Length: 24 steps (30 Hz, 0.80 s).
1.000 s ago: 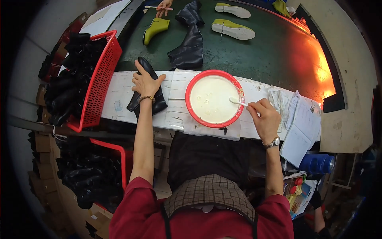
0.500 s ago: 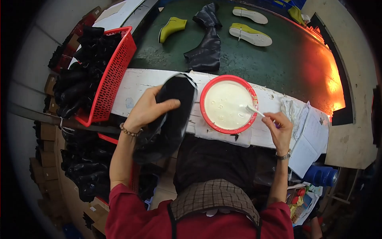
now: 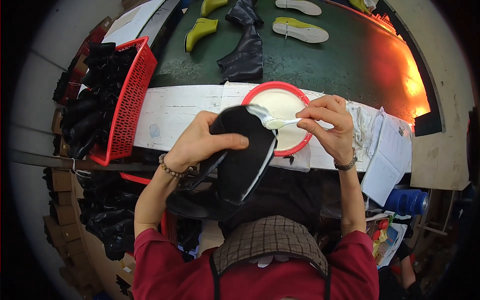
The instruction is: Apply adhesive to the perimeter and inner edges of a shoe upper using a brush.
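Observation:
My left hand [image 3: 202, 142] grips a black boot [image 3: 247, 162], thumb across its dark sole, which faces up. White liquid coats part of the sole's edge near the tip and along the right side. Between the fingertips of my right hand [image 3: 331, 125] is a small white-handled brush [image 3: 288, 122]. Its loaded head touches or nearly touches the boot's upper right edge. Just behind both stands a red-rimmed round bowl [image 3: 305, 95] of white liquid, its lower left hidden by the boot and the brush.
A red basket [image 3: 135, 85] heaped with black boots stands at the left. Across the green conveyor belt [image 3: 195, 67] lie yellow-green boots [image 3: 202, 31], pale-soled shoes [image 3: 302, 33] and a black boot [image 3: 245, 57]. Papers [image 3: 387, 160] and a blue bottle [image 3: 407, 201] are at the right.
My right hand has lifted the brush out of the bowl and brought it left to the boot's edge. The boot has moved right and tilted. Footwear on the belt has shifted in view.

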{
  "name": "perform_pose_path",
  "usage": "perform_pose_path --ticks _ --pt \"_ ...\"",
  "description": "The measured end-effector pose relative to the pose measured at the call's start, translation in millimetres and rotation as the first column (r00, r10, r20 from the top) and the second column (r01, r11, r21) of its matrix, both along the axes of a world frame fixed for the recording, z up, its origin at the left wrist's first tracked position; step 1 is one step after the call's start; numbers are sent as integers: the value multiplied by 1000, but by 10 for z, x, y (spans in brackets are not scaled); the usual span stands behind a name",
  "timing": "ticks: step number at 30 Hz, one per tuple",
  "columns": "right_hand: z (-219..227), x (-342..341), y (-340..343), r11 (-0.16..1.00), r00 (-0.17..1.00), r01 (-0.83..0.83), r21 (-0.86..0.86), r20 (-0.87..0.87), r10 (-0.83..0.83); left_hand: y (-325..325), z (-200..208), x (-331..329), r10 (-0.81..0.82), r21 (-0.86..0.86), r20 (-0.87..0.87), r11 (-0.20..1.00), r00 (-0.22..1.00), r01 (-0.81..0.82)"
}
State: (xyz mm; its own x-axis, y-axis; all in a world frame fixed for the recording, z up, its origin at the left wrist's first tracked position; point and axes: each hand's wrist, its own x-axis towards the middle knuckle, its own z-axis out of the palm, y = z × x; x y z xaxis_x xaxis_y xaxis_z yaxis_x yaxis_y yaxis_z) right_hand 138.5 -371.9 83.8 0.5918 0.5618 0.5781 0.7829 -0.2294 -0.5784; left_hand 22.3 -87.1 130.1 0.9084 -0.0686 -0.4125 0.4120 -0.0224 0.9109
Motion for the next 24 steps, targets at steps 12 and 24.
perform_pose_path --ticks 12,24 --pt "-170 -311 146 996 990 62 69 -133 -53 100 -55 114 335 -35 365 937 868 -347" --pt "-483 -242 -425 825 856 475 -308 -55 -514 1010 -1226 431 195 582 518 633 833 -511"
